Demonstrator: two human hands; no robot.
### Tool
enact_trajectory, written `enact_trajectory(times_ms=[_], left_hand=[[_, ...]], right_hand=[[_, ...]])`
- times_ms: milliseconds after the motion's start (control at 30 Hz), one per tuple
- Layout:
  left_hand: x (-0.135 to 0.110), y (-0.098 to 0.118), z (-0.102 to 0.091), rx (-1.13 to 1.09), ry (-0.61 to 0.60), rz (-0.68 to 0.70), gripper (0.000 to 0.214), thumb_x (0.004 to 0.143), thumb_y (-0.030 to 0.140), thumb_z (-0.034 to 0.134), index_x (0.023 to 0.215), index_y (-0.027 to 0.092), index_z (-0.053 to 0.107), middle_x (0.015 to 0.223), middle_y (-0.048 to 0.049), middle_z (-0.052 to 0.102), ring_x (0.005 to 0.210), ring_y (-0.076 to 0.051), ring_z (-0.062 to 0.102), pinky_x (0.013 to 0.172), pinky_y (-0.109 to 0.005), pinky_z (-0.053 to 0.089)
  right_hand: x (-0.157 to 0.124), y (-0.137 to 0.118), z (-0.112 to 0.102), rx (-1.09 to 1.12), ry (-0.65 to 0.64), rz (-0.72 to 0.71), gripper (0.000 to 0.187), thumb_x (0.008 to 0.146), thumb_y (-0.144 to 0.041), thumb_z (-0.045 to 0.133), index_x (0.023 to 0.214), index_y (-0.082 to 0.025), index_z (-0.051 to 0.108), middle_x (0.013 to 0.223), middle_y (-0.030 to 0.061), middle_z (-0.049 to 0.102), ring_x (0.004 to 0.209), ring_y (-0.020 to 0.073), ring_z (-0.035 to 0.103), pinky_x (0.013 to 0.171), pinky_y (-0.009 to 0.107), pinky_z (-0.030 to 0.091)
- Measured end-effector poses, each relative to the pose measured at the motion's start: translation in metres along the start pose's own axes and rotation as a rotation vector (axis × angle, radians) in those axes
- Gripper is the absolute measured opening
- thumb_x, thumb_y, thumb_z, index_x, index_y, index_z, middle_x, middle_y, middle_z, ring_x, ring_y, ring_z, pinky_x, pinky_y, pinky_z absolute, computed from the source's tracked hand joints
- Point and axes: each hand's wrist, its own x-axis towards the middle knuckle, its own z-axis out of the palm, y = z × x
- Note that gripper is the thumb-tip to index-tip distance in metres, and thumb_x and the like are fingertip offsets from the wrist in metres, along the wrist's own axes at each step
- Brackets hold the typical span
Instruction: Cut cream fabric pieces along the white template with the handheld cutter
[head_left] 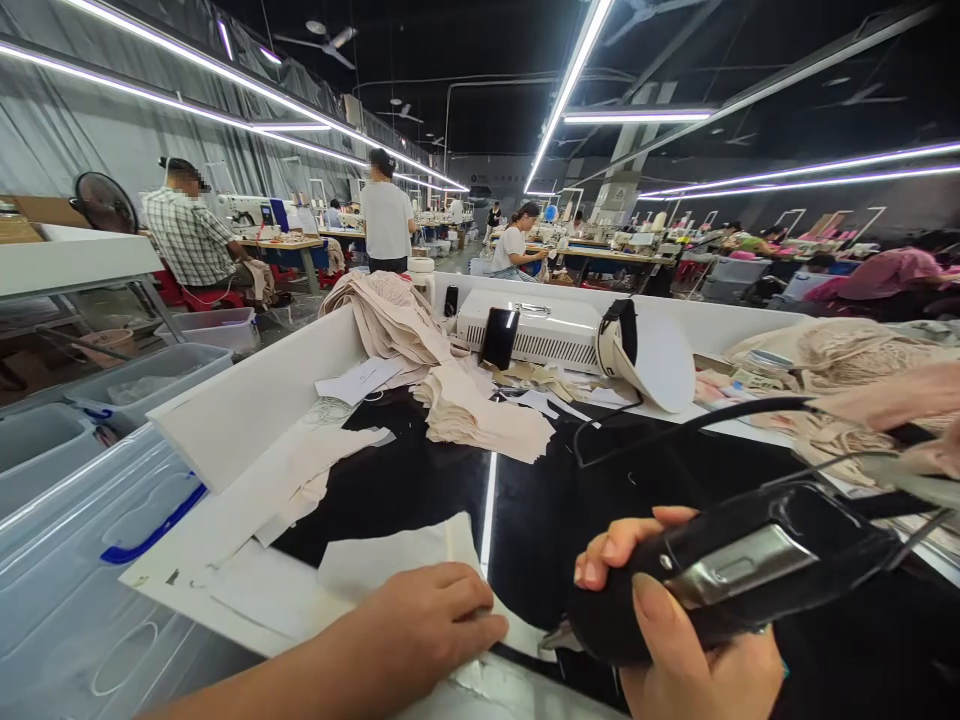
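Observation:
My left hand point(420, 635) is closed at the edge of a pale cream cloth piece point(401, 555) near the table's front, its fingers bent together and pressing on it. My right hand point(686, 640) is wrapped around a black corded electric hand tool point(739, 575) with a metal plate on its side. The tool's small metal tip point(561, 637) points left and meets the curved right end of the cloth. What lies under my left fingers is hidden.
A stack of cut cloth point(484, 410) lies mid-table on the black surface point(615, 510). Behind stand a white vented box point(551, 325), a phone point(499, 338) and a white visor point(664, 360). Another person's blurred hand point(892, 400) shows at right. White boards point(255, 400) edge the table; plastic bins point(90, 560) stand left.

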Motion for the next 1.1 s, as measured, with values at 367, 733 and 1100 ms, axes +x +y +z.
enact_trajectory(times_ms=[367,733,1100], left_hand=[[0.003,0.003,0.001,0.052,0.024,-0.019,0.024,0.107,0.01,0.044,0.122,0.016,0.061,0.104,-0.0099,0.066,0.093,-0.021,0.061,0.091,-0.03,0.055],[0.001,0.006,0.007,0.078,0.042,-0.074,0.023,0.105,0.008,0.049,0.117,0.02,0.064,0.107,-0.0072,0.063,0.097,-0.019,0.064,0.109,-0.037,0.048],[-0.002,0.005,0.012,0.057,0.1,-0.124,0.025,0.104,0.012,0.055,0.118,0.026,0.069,0.114,-0.0081,0.061,0.1,-0.02,0.061,0.112,-0.042,0.044]], right_hand=[[0.003,0.0,-0.004,0.0,-0.018,-0.028,0.034,0.086,-0.032,0.079,0.114,-0.028,0.059,0.078,-0.002,0.064,0.062,0.0178,0.064,0.06,0.038,0.059],[0.017,0.004,0.023,0.06,0.009,-0.021,0.033,0.083,-0.031,0.079,0.109,-0.028,0.059,0.075,-0.0044,0.064,0.061,0.015,0.063,0.061,0.034,0.058],[0.015,0.007,0.031,0.034,0.019,-0.013,0.031,0.083,-0.029,0.078,0.107,-0.026,0.058,0.073,-0.0046,0.065,0.059,0.0147,0.063,0.06,0.033,0.057]])
